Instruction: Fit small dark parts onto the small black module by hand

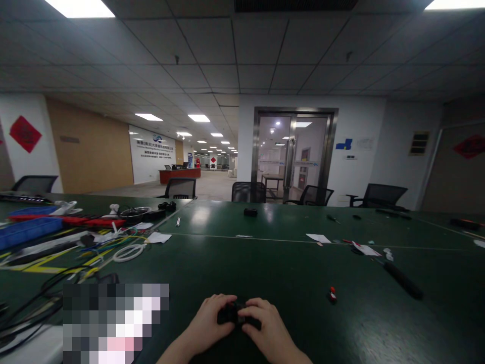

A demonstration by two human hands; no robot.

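Both hands meet over the green tabletop [212, 263] at the near edge of the view. Between them is a small black device [238, 314], mostly covered by fingers, so its exact kind is unclear. My left hand [208, 323] grips its left end with curled fingers and thumb. On the other side, my right hand [265, 326] holds the right end, its fingertips close to the middle. Off to the right lies a small red and black object [332, 294], apart from the hands. Farther back stands a small black block [250, 212].
Cables, blue trays [30, 232] and a coiled white cable [129, 252] crowd the left side. A black-handled tool [403, 280] and paper scraps [367, 249] lie at right. A small wrench [178, 222] is farther back. Chairs [248, 192] line the far edge. A pixelated patch covers the lower left.
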